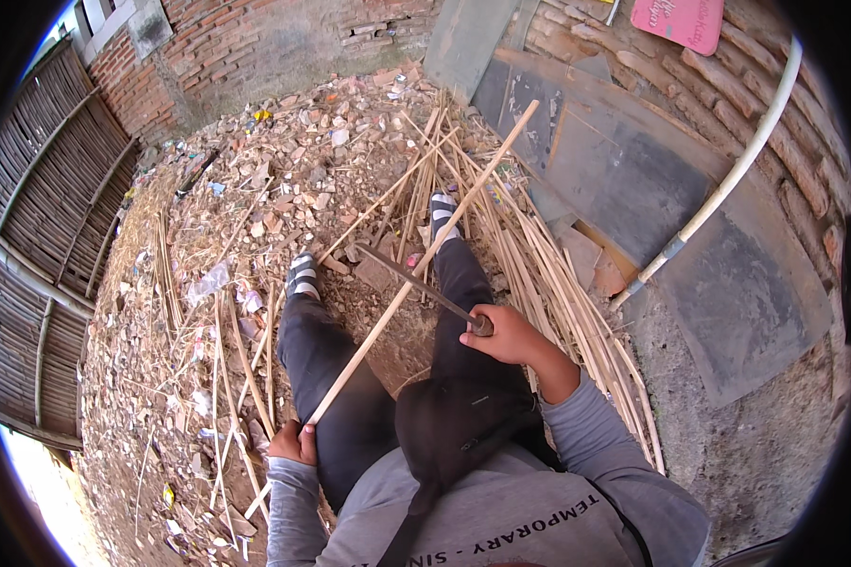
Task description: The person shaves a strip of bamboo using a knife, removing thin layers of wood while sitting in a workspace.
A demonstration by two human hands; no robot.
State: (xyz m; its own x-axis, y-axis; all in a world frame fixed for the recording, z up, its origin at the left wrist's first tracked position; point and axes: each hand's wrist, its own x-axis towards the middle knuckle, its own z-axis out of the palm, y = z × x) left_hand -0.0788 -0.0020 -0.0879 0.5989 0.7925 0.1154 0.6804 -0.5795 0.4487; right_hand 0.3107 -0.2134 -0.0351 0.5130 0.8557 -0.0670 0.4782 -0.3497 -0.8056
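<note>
A long pale bamboo strip [369, 345] runs slantwise from beside my left thigh up past my right foot. Near its lower end my left hand [295, 442] is closed around it. My right hand [503, 334] grips the handle of a long knife [442, 300] with a dark, narrow blade. That blade points up and left and crosses the strip above my shins; whether the two touch I cannot tell. To the right of my legs lies a heap of split bamboo strips [563, 302]. Several more thin strips [232, 378] lie to the left of my left leg.
Broken brick and litter cover the ground [303, 180]. A bamboo-slat wall [52, 227] stands at left, a brick wall [246, 57] at the back. Dark flat panels [624, 175] lean at right, with a pale pole [728, 180] in front. A black bag [463, 416] rests on my lap.
</note>
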